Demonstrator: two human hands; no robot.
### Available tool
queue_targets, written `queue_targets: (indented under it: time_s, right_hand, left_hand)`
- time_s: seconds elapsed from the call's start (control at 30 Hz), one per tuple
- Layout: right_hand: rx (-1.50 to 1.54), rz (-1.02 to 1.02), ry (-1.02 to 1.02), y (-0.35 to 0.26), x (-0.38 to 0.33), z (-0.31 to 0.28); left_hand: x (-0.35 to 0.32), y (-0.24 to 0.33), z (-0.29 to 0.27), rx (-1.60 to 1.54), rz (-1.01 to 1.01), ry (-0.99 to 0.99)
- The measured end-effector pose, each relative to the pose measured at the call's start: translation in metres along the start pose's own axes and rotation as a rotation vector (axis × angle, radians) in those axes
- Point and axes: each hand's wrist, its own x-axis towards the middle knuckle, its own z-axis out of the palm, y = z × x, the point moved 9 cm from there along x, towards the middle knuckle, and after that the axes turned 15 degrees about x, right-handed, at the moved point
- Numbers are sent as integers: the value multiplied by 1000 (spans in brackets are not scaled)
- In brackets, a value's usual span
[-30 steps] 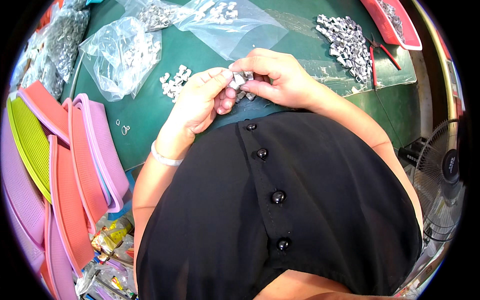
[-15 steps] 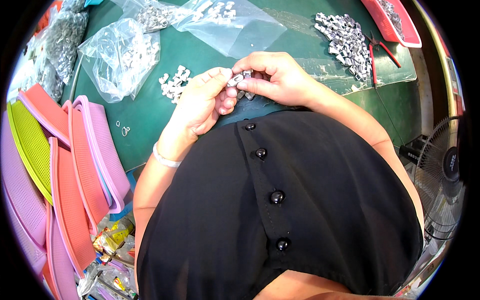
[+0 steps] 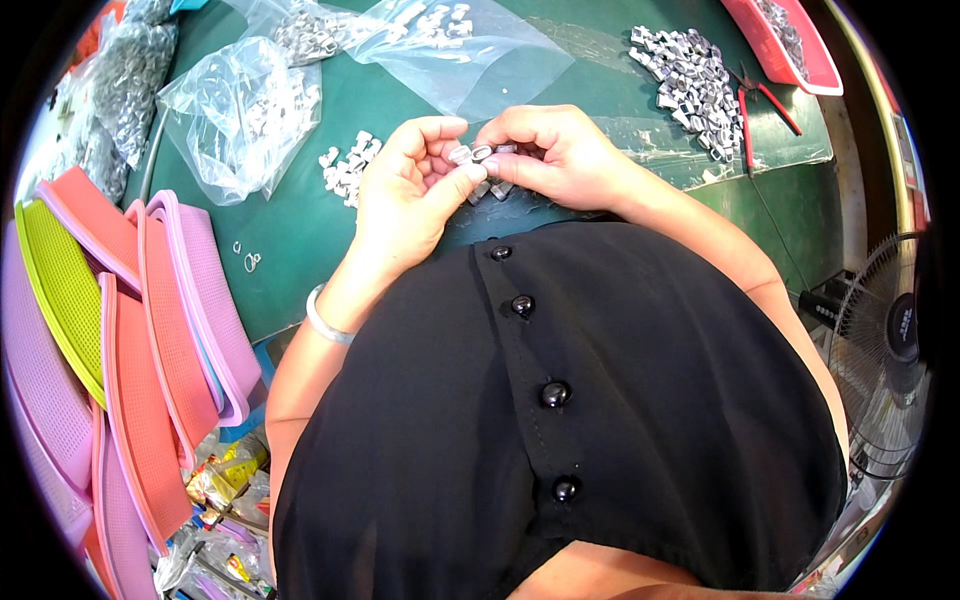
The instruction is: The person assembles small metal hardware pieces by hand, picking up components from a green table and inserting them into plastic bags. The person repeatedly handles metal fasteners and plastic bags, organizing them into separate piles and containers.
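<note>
My left hand (image 3: 405,195) and my right hand (image 3: 560,150) meet over the near edge of the green table. Between my left thumb and fingers is a small whitish clip-like piece (image 3: 459,155). My right thumb and forefinger pinch a small silvery ring-shaped metal piece (image 3: 482,153), right beside it; whether the two touch I cannot tell. Below my right fingers lie several loose metal pieces (image 3: 492,190), partly covered by the hand. A small heap of white pieces (image 3: 350,165) is just left of my left hand.
A big heap of metal pieces (image 3: 690,90) lies at the right, beside red-handled pliers (image 3: 748,110) and a pink basket (image 3: 815,65). Clear plastic bags (image 3: 235,120) with small parts are at the back. Coloured baskets (image 3: 150,370) stand left; a fan (image 3: 880,340) stands right.
My left hand has turned, its fingers lifting and opening out while the thumb reaches toward the right hand's piece. The right hand has barely moved.
</note>
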Motion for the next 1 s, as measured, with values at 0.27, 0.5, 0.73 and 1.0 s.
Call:
queue_targets:
  time_s: [0.27, 0.5, 0.73, 1.0]
  right_hand:
    - [-51, -63, -15, -7, -1, 1]
    - [-149, -212, -27, -19, -1, 3]
    - [-203, -198, -61, -19, 1, 7]
    - [-429, -81, -204, -5, 25, 32]
  left_hand:
    - [-8, 34, 1, 574, 449, 69]
    - [-18, 58, 5, 730, 659, 126]
    - [-15, 33, -11, 428, 461, 139]
    - [-13, 18, -26, -4, 187, 159]
